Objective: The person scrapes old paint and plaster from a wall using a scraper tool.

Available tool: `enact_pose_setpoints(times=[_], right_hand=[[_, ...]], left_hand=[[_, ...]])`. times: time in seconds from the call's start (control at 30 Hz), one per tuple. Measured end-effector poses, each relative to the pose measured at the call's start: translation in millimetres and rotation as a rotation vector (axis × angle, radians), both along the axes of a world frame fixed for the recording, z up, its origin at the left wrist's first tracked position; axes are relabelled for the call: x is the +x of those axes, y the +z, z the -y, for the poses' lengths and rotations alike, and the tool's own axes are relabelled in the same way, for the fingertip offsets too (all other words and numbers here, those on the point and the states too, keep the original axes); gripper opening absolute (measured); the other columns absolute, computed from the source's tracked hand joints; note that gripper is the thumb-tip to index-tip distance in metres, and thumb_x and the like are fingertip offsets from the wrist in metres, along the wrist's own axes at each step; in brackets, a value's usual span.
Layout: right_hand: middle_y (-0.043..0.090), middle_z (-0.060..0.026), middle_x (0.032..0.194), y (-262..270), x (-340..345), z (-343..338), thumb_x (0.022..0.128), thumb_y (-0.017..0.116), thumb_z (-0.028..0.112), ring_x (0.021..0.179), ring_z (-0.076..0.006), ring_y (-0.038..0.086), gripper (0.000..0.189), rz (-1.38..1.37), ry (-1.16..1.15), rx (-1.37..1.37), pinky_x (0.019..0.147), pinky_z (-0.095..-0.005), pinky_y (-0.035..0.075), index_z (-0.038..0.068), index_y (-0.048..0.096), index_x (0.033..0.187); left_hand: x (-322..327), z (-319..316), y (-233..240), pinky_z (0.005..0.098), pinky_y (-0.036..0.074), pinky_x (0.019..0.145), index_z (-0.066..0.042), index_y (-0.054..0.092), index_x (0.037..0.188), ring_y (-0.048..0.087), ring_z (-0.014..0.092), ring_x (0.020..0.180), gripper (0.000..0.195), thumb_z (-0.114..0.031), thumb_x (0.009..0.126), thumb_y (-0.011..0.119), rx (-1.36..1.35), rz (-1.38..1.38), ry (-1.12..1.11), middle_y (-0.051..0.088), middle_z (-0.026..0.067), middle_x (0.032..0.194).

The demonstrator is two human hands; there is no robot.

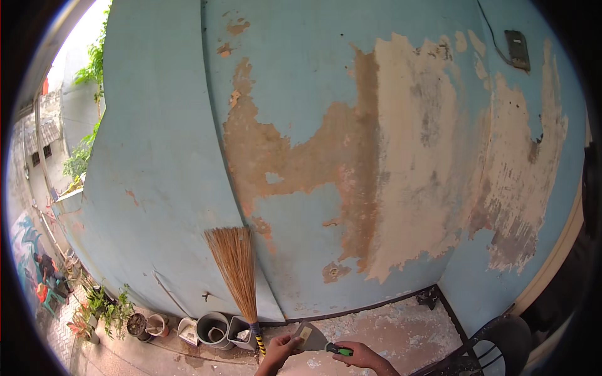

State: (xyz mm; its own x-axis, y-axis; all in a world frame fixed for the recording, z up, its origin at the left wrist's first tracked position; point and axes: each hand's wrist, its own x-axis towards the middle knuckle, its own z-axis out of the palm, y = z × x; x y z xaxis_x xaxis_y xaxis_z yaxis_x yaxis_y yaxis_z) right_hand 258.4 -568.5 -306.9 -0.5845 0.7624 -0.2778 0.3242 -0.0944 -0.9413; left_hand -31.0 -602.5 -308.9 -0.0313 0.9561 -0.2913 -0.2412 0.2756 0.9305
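My right hand grips the green and black handle of a wide putty knife, low in the view. The fingers of my left hand hold the outer end of its flat metal blade, beside a small yellowish patch. Before me rises a light-blue wall with large areas of peeled paint. A bare brown patch spreads across its middle, and a broad strip of cream-coloured filler runs down beside it. More cream filler covers the adjoining wall past the corner.
A stick broom leans bristles-up against the wall. Left of it stand a grey bucket, other containers and potted plants. Paint flakes litter the floor. A dark chair is at lower right; a person sits far left.
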Motion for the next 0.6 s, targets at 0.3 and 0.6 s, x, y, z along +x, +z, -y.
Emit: enact_pose_setpoints(times=[0.3, 0.6], right_hand=[[0.066, -0.0047, 0.084, -8, 153, 67, 0.095, 0.074, 0.031, 0.059, -0.0107, 0.055, 0.038, -0.108, -0.145, -0.079, 0.053, -0.0301, 0.048, 0.004, 0.068, 0.121], [0.06, -0.0001, 0.074, -20, 205, 127, 0.092, 0.078, 0.039, 0.063, -0.0098, 0.057, 0.042, 0.038, -0.147, -0.259, 0.058, -0.0276, 0.047, 0.002, 0.068, 0.111]], left_hand=[[138, 29, -5, 0.0262, 0.057, 0.082, 0.006, 0.064, 0.126, 0.07, 0.014, 0.087, 0.052, -0.033, 0.093, 0.078, -0.041, -0.201, -0.315, 0.074, 0.0098, 0.099], [181, 61, -15, 0.0453, 0.051, 0.105, 0.006, 0.049, 0.14, 0.064, 0.031, 0.121, 0.065, -0.048, 0.104, 0.054, -0.172, 0.201, -0.422, 0.061, 0.023, 0.135]])
